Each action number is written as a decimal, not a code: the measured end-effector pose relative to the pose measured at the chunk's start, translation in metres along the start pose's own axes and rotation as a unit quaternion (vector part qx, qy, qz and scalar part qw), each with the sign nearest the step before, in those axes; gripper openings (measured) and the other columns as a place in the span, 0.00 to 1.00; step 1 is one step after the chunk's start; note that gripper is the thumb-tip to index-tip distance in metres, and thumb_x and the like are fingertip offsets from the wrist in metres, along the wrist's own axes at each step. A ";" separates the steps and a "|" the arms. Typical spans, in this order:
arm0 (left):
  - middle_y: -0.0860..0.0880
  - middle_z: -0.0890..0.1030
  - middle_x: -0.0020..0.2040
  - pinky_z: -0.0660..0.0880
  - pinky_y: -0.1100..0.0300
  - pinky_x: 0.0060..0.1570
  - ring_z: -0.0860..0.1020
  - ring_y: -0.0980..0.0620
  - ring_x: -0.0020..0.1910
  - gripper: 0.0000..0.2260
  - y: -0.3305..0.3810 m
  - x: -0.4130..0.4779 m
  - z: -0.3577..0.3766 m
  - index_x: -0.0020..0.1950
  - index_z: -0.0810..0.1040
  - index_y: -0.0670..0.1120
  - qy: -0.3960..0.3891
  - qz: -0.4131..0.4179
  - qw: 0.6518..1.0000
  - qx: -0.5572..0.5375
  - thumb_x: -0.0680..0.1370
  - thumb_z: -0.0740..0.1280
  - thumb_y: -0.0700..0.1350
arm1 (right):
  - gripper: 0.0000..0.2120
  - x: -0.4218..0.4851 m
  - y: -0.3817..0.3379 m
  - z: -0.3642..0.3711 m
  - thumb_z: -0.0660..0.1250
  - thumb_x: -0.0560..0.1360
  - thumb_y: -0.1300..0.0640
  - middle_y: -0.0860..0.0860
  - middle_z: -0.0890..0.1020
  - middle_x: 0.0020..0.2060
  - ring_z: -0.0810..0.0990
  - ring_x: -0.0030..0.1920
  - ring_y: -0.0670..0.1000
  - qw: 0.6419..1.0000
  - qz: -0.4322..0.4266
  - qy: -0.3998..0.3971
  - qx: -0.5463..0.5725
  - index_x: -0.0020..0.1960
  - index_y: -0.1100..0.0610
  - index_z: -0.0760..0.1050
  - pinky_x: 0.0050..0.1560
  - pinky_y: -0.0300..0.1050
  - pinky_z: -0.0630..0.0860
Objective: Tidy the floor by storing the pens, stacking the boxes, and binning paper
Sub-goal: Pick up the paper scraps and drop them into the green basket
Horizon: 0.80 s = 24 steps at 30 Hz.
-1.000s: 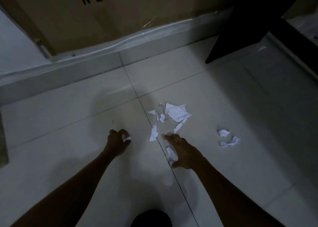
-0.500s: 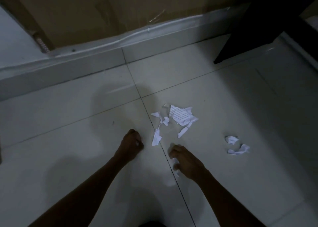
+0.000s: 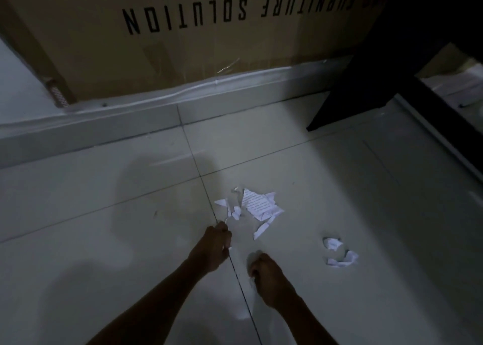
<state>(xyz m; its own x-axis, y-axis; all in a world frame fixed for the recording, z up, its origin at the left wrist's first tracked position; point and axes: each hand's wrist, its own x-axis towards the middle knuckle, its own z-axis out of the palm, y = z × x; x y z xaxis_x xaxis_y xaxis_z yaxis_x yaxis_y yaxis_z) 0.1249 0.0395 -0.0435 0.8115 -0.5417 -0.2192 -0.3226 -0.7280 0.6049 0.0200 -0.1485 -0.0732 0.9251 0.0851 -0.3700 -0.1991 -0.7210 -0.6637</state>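
The person is crouching over a pale tiled floor (image 3: 339, 161) in dim light, both bare arms reaching down. The left hand (image 3: 213, 248) is curling into a fist low over the tile joint, with a sliver of white paper showing at its knuckles, so it is closing on a scrap. The right hand (image 3: 269, 276) is bunching up too, fingers tucked under; whether it is holding paper I cannot tell.

Just ahead of the left hand, the main cluster of torn paper (image 3: 257, 204) is lying on the tile: one larger printed piece with roughly six small slivers around it. Off to the right, well apart from that cluster, two crumpled scraps (image 3: 339, 252) are sitting close together.

Open floor is stretching to the left and toward the person, bare of clutter. Ahead, a grey skirting ledge (image 3: 104, 125) is closing off the floor, and a big cardboard box (image 3: 183, 44) printed "FURNITURE SOLUTION" upside down is leaning behind it. At the upper right, dark furniture (image 3: 366, 83) is standing on the tiles, narrowing the room on that side.
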 end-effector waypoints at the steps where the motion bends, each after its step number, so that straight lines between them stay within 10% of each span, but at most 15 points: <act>1: 0.49 0.73 0.41 0.71 0.55 0.44 0.75 0.45 0.39 0.05 0.001 -0.002 0.000 0.36 0.72 0.46 0.010 -0.013 1.000 -0.022 0.70 0.67 0.41 | 0.13 0.003 0.004 -0.002 0.58 0.77 0.51 0.57 0.82 0.40 0.76 0.47 0.47 0.998 -0.028 0.051 -0.009 0.39 0.56 0.77 0.57 0.38 0.74; 7: 0.50 0.76 0.49 0.73 0.60 0.48 0.75 0.53 0.45 0.11 0.003 -0.011 0.012 0.56 0.76 0.45 0.069 -0.080 0.990 -0.090 0.75 0.66 0.46 | 0.36 0.001 -0.030 -0.037 0.58 0.68 0.29 0.57 0.74 0.56 0.73 0.58 0.50 0.999 -0.033 -0.015 -0.014 0.54 0.61 0.76 0.60 0.40 0.70; 10: 0.44 0.79 0.41 0.69 0.61 0.45 0.71 0.55 0.42 0.11 0.002 -0.010 0.016 0.41 0.78 0.41 0.073 -0.074 0.991 -0.090 0.73 0.63 0.48 | 0.37 -0.011 -0.027 -0.030 0.64 0.68 0.32 0.53 0.65 0.67 0.63 0.68 0.52 0.993 -0.047 -0.060 -0.090 0.68 0.55 0.67 0.62 0.44 0.69; 13: 0.42 0.79 0.40 0.70 0.60 0.47 0.72 0.53 0.43 0.04 0.003 -0.010 0.011 0.38 0.78 0.39 0.068 -0.077 0.991 -0.085 0.71 0.68 0.40 | 0.44 -0.014 -0.027 -0.025 0.49 0.65 0.23 0.52 0.64 0.66 0.64 0.65 0.52 0.989 -0.068 -0.042 -0.124 0.70 0.51 0.66 0.56 0.42 0.70; 18: 0.47 0.71 0.47 0.75 0.57 0.48 0.76 0.45 0.45 0.03 0.009 -0.012 0.008 0.42 0.77 0.40 0.056 -0.083 0.992 -0.072 0.71 0.70 0.37 | 0.21 -0.010 -0.027 -0.006 0.63 0.75 0.45 0.52 0.65 0.66 0.65 0.64 0.52 0.978 -0.127 -0.053 -0.159 0.67 0.48 0.68 0.57 0.43 0.72; 21: 0.46 0.72 0.52 0.76 0.59 0.47 0.76 0.48 0.46 0.04 0.016 -0.010 0.007 0.44 0.76 0.41 0.025 -0.074 0.997 -0.026 0.72 0.69 0.37 | 0.11 -0.010 -0.018 0.013 0.55 0.81 0.61 0.59 0.71 0.60 0.78 0.47 0.51 0.996 -0.048 -0.034 0.063 0.60 0.57 0.71 0.39 0.41 0.78; 23: 0.46 0.72 0.52 0.74 0.60 0.47 0.75 0.48 0.48 0.04 0.017 -0.008 0.006 0.45 0.76 0.41 0.007 -0.064 0.998 -0.009 0.72 0.69 0.38 | 0.12 -0.012 -0.013 0.018 0.58 0.78 0.58 0.61 0.79 0.50 0.82 0.41 0.54 0.973 -0.011 -0.005 0.230 0.54 0.61 0.77 0.35 0.44 0.80; 24: 0.47 0.73 0.51 0.74 0.59 0.48 0.75 0.48 0.49 0.04 0.016 -0.007 0.006 0.45 0.75 0.41 0.007 -0.064 0.998 -0.014 0.72 0.69 0.38 | 0.15 -0.012 -0.007 0.017 0.60 0.78 0.52 0.59 0.82 0.46 0.82 0.43 0.53 0.995 -0.041 0.050 0.076 0.51 0.62 0.80 0.43 0.43 0.80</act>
<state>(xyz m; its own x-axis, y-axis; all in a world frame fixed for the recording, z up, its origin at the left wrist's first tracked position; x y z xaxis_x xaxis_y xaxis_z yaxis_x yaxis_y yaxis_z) 0.1114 0.0291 -0.0367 0.8519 -0.4386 -0.2861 -0.2020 -0.7793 0.5931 0.0045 -0.1333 -0.0751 0.9665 0.0653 -0.2482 -0.1606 -0.6006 -0.7832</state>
